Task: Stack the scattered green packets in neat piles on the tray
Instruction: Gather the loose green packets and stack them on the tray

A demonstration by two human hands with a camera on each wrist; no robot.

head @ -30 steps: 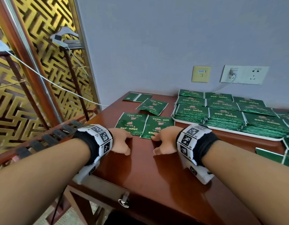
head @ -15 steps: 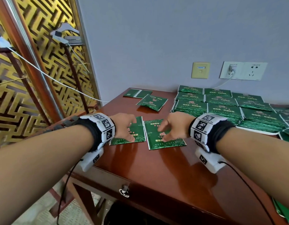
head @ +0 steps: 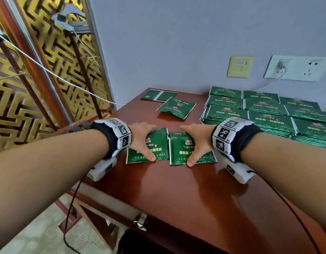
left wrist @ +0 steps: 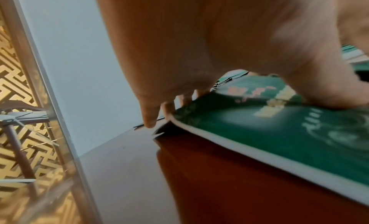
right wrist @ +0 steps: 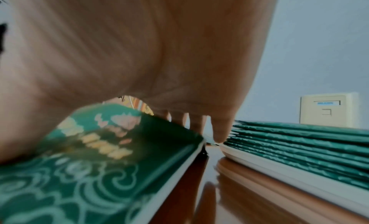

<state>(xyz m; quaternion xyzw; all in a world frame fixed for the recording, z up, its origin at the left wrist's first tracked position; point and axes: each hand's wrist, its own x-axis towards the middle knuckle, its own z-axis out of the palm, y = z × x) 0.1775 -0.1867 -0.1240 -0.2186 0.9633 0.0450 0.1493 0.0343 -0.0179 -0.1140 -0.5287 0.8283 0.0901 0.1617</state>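
While both packets lie half-lifted off worktop (head: 186, 189), finish pinch before raising: far fingers under far edge, thumb pressing near face. Your left hand (head: 140, 138) grasps left packet (head: 158, 143); your right hand (head: 197, 140) grasps right packet (head: 178, 149). Packets side by side, edges nearly touching, just beside tray (right wrist: 299, 177). Lift level, keep foil from buckling, square onto nearest pile (head: 226, 114). Two more packets (head: 176, 108) near far corner, well apart from fingers (left wrist: 148, 117).
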